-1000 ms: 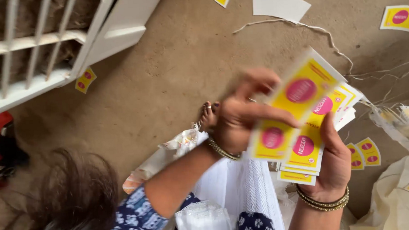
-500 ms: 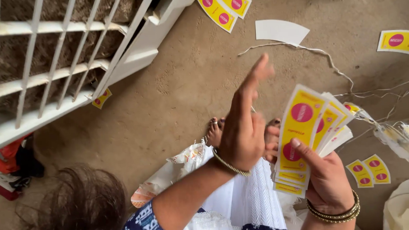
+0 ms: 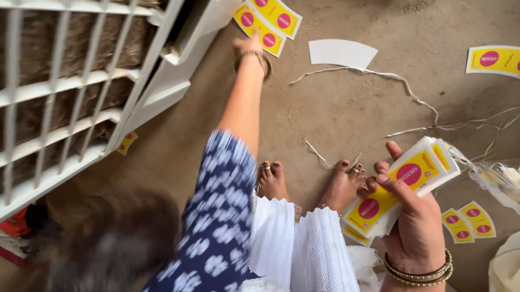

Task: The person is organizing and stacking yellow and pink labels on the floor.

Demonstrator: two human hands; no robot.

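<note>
The stack (image 3: 401, 189) of yellow curved labels with pink ovals sits at about 4 o'clock in the view, fanned out and clasped in the right hand (image 3: 415, 229), fingers wrapped over its front and thumb behind. Bangles (image 3: 418, 272) ring that wrist.

The left hand (image 3: 249, 46) is stretched far out toward 12 o'clock, arm in a blue-and-white patterned sleeve (image 3: 217, 225), and reaches two loose labels (image 3: 268, 12) lying on the floor (image 3: 383, 15) beside a white grille (image 3: 62, 97). The fingertips touch the labels' edge; whether they grip or merely rest there cannot be told, since the hand is seen from behind. A bracelet (image 3: 254, 56) circles this wrist.

Just at 9 o'clock from the stack, two bare feet (image 3: 309, 182) with dark-painted toenails rest on the floor, above white pleated cloth (image 3: 301, 244).

Further out, a blank white curved piece (image 3: 341, 53) lies at 1 o'clock, with white string (image 3: 399, 88) trailing from it toward 3 o'clock. A long label (image 3: 504, 62) lies at 2 o'clock near the right edge. A small pair of labels (image 3: 469, 224) lies at 4 o'clock just beside the right hand, next to a pale bag (image 3: 515, 257). One more label (image 3: 126, 142) peeks out under the grille at 9 o'clock.
</note>
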